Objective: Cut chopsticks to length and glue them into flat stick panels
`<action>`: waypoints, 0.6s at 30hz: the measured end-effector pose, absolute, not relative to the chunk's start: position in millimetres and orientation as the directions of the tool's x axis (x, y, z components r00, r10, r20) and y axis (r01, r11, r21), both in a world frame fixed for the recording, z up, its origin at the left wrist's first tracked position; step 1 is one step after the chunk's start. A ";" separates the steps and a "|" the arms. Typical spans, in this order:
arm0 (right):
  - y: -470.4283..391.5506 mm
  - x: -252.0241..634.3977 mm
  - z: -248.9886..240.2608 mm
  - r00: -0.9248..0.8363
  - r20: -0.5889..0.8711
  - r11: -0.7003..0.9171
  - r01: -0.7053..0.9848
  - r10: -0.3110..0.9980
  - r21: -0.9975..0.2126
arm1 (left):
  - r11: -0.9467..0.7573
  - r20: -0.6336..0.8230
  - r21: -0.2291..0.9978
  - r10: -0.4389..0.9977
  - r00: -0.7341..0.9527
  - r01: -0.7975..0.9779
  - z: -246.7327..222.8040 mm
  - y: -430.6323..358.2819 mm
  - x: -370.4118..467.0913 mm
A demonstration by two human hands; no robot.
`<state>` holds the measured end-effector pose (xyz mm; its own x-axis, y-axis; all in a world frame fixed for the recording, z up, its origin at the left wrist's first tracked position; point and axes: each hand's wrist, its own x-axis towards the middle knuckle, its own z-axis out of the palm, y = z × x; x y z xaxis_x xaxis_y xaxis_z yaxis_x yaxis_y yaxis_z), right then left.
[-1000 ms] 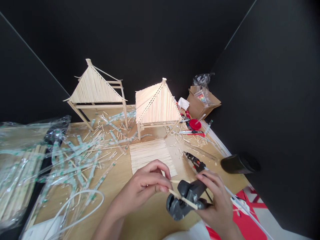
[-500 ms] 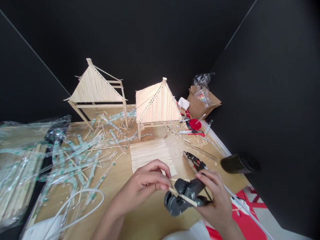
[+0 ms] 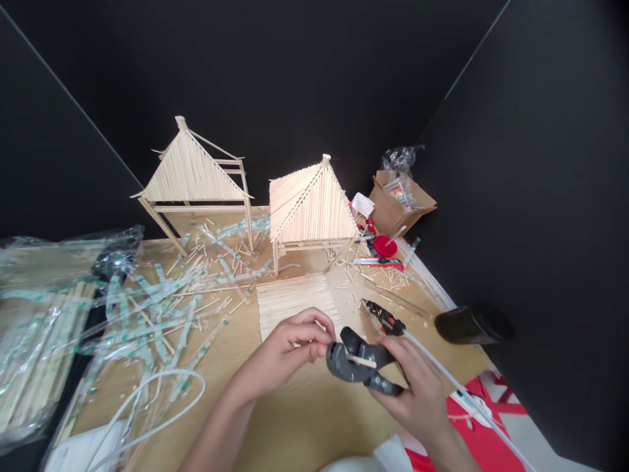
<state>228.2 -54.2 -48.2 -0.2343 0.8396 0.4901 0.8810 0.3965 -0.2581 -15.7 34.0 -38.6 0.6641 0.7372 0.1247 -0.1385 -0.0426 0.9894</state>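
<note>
My right hand (image 3: 415,387) grips a black hand cutter (image 3: 351,367) by its handles. A thin wooden stick (image 3: 362,361) lies across the cutter's jaws, its near end poking out to the right. At the jaws' left side my left hand (image 3: 297,344) is closed, thumb and fingers pinched together at the stick's other end, which the fingers and jaws hide. Just beyond the hands, a flat panel of sticks (image 3: 289,298) rests on the table. Past the right hand's fingertips is a black glue gun (image 3: 381,314) with a pale cord.
Two stick-built model houses, one with an open frame (image 3: 191,174) and one more roofed (image 3: 314,210), stand behind. Plastic wrappers (image 3: 167,301) and offcuts litter the left. At right are a utility knife (image 3: 378,262), a red lid (image 3: 384,246), a paper bag (image 3: 400,203) and a black cylinder (image 3: 472,323).
The cutter has turned and risen slightly, and its jaws now meet my left fingertips. Two stick pieces showed at the cutter before; now one shows, lying in the jaws.
</note>
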 end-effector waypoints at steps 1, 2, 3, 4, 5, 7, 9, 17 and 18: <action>-53.5 228.5 -50.7 -0.231 0.483 0.391 0.882 0.844 -0.261 | -0.005 0.100 0.990 0.736 0.669 -0.143 -40.9 35.4 -13.9; -52.7 228.6 -53.3 -0.224 0.476 0.384 0.883 0.850 -0.271 | 0.032 0.079 0.988 0.735 0.674 -0.151 -43.1 36.8 -12.2; -52.0 228.7 -56.1 -0.212 0.472 0.375 0.883 0.856 -0.284 | 0.066 0.060 0.985 0.735 0.676 -0.159 -45.3 38.1 -10.6; -51.3 228.7 -59.2 -0.195 0.465 0.361 0.883 0.864 -0.300 | 0.094 0.038 0.983 0.738 0.673 -0.159 -47.6 39.2 -9.2; -50.7 228.5 -62.5 -0.176 0.453 0.343 0.884 0.874 -0.318 | 0.115 0.015 0.982 0.746 0.666 -0.151 -50.1 40.2 -7.9; -49.6 227.8 -69.5 -0.133 0.412 0.295 0.886 0.901 -0.358 | 0.141 -0.034 0.983 0.761 0.648 -0.114 -56.1 41.7 -5.7; -48.3 225.9 -76.1 -0.093 0.346 0.236 0.886 0.934 -0.399 | 0.164 -0.086 0.984 0.767 0.636 -0.065 -63.8 42.8 -3.2; -42.8 209.0 -105.1 0.062 -0.080 -0.095 0.831 0.995 -0.547 | 0.196 -0.217 0.976 0.814 0.538 0.098 -99.3 48.5 11.2; -42.9 208.2 -109.3 0.077 -0.094 -0.116 0.824 0.993 -0.555 | 0.193 -0.224 0.975 0.826 0.518 0.114 -101.9 48.5 11.4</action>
<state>208.2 -42.9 -109.3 0.0765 0.9926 -0.0941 0.8237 -0.1161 -0.5550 11.4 48.5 -101.9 0.5177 0.8257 -0.2242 0.1139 0.1933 0.9745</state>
